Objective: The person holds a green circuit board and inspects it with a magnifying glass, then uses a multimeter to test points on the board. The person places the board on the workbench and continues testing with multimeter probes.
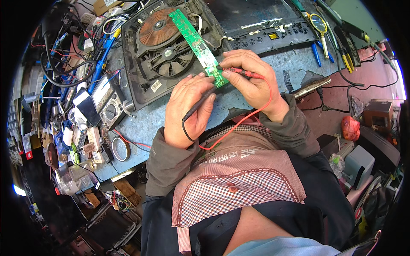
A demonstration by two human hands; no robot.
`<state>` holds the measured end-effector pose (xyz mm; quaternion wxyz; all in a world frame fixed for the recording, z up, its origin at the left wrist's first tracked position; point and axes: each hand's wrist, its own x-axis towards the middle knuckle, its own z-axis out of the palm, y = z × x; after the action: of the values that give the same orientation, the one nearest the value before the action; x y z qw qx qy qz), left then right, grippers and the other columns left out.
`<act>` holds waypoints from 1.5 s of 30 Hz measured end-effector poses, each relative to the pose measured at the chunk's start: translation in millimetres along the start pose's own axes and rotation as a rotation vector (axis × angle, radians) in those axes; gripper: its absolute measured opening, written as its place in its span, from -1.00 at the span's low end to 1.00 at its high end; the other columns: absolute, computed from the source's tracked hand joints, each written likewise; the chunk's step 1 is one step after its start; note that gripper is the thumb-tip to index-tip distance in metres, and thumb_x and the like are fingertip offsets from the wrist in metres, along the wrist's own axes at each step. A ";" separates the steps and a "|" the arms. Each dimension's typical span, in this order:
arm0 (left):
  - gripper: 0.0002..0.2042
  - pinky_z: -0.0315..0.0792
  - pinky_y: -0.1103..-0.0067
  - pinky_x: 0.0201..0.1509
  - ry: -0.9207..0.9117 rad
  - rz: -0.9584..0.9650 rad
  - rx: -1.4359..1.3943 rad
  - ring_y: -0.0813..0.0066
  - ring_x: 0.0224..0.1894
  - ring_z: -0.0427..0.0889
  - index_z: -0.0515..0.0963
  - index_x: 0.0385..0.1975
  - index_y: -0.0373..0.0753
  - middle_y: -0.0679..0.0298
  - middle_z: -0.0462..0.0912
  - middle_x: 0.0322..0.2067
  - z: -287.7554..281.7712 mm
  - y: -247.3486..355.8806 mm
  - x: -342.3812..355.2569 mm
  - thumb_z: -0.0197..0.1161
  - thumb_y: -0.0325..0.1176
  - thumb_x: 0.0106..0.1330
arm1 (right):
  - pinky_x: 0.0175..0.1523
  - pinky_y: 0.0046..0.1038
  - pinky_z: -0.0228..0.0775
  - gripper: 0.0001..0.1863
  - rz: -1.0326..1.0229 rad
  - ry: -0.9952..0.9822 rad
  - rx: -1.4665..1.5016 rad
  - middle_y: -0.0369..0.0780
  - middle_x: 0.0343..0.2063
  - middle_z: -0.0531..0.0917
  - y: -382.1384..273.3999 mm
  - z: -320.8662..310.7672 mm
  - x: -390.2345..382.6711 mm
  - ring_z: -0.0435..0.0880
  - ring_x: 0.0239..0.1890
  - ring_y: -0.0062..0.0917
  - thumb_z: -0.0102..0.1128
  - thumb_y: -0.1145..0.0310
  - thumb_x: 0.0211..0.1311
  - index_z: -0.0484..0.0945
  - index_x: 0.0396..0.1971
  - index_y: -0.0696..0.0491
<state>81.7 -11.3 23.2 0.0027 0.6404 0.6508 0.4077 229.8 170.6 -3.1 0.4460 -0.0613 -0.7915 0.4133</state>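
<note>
My left hand (188, 106) is closed around a black test probe (198, 103), its tip end by the near end of a long green circuit board (196, 45). Between the thumb and fingers of my right hand (255, 81) is a red test probe (242, 73), pointing at the same end of the board. Whether either tip touches the board I cannot tell. The board lies slantwise over an opened induction cooker base (145, 91) with a round copper coil (159, 26) and a fan (173, 64). A red lead (230, 130) hangs from the red probe across my apron.
An analog multimeter (112, 110) stands at the left, beside a roll of tape (121, 149) and cluttered tools. A black panel (273, 36) lies at the back right. Pliers (316, 53) and a yellow-rimmed magnifier (318, 23) lie near the blue bench's right edge.
</note>
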 end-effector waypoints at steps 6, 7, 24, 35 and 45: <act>-0.77 0.51 0.09 0.49 0.008 -0.009 -0.023 -0.03 0.29 0.77 0.69 0.06 -0.28 0.07 0.83 0.08 0.3 -1.4 -0.8 0.46 -0.44 0.48 | 0.15 -0.23 0.64 -0.81 -0.016 -0.003 -0.010 -0.07 -0.13 0.83 1.4 0.2 0.1 0.82 0.01 -0.17 0.51 0.50 0.29 0.78 -0.12 0.16; -0.77 0.51 0.09 0.49 0.009 -0.013 -0.029 -0.03 0.29 0.77 0.70 0.06 -0.28 0.07 0.83 0.08 0.3 -1.5 -0.9 0.46 -0.44 0.48 | 0.15 -0.24 0.64 -0.81 -0.017 -0.004 -0.008 -0.07 -0.13 0.83 1.7 0.2 0.1 0.82 0.01 -0.17 0.51 0.50 0.29 0.78 -0.12 0.16; -0.77 0.51 0.10 0.49 0.012 -0.017 -0.042 -0.04 0.27 0.78 0.69 0.06 -0.28 0.07 0.83 0.07 0.3 -3.3 -1.1 0.46 -0.45 0.47 | 0.16 -0.24 0.64 -0.81 -0.023 -0.003 -0.011 -0.08 -0.13 0.83 1.0 0.2 0.4 0.82 0.01 -0.18 0.52 0.52 0.28 0.78 -0.12 0.16; -0.79 0.49 0.13 0.51 -0.004 -0.019 -0.047 -0.04 0.30 0.77 0.69 0.08 -0.32 0.05 0.83 0.11 -0.5 -2.5 -1.6 0.41 -0.46 0.53 | 0.15 -0.24 0.62 -0.81 -0.019 -0.006 -0.005 -0.08 -0.12 0.82 0.4 0.3 -0.1 0.80 0.00 -0.18 0.51 0.52 0.29 0.77 -0.12 0.16; -0.78 0.50 0.09 0.51 0.010 -0.070 -0.110 -0.04 0.27 0.78 0.69 0.07 -0.28 0.09 0.85 0.09 -1.4 -4.0 -2.4 0.45 -0.43 0.49 | 0.15 -0.24 0.62 -0.81 -0.021 -0.011 -0.008 -0.08 -0.12 0.82 0.4 0.1 -0.2 0.80 0.00 -0.18 0.50 0.53 0.29 0.76 -0.12 0.16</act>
<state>78.1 -13.5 20.8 0.0490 0.6141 0.6496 0.4456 229.8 170.7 -3.5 0.4459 -0.0525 -0.7960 0.4059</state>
